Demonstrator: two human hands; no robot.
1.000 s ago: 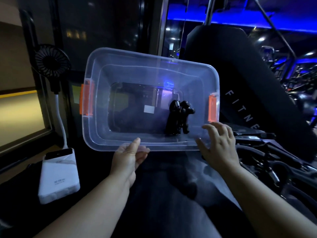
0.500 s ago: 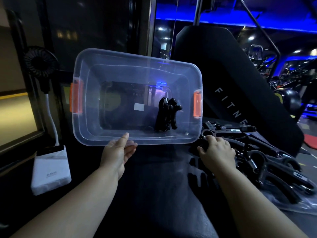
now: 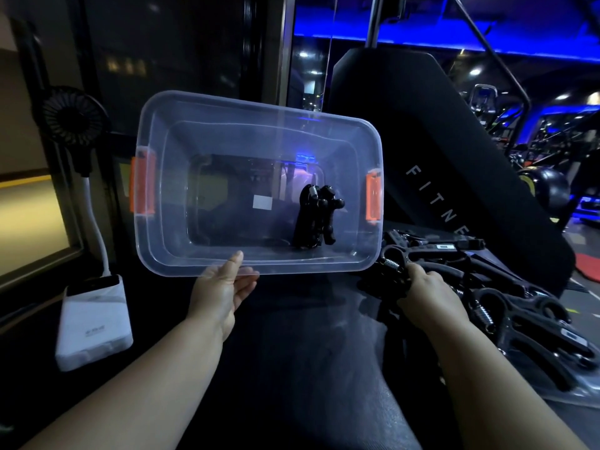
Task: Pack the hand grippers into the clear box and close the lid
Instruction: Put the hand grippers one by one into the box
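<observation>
The clear box [image 3: 162, 203] with orange latches is tipped up so its open top faces me. My left hand [image 3: 220, 293] holds its near rim, thumb on the rim and fingers behind it. Inside, black hand grippers [image 3: 316, 219] rest against the lower wall near the right end. My right hand [image 3: 425, 290] lies to the right of the box, fingers curled round a black hand gripper [image 3: 394, 266] at the edge of a pile of several more hand grippers [image 3: 519, 313]. No lid can be made out.
A white power bank [image 3: 94, 323] lies at the left with a small black fan [image 3: 74, 118] on a white stalk above it. A black padded gym backrest [image 3: 438, 151] rises behind the pile. The dark bench surface [image 3: 308, 368] stretches toward me.
My right hand left the box rim, dropped to the right onto the pile and closed on a gripper. The box stays held by my left hand.
</observation>
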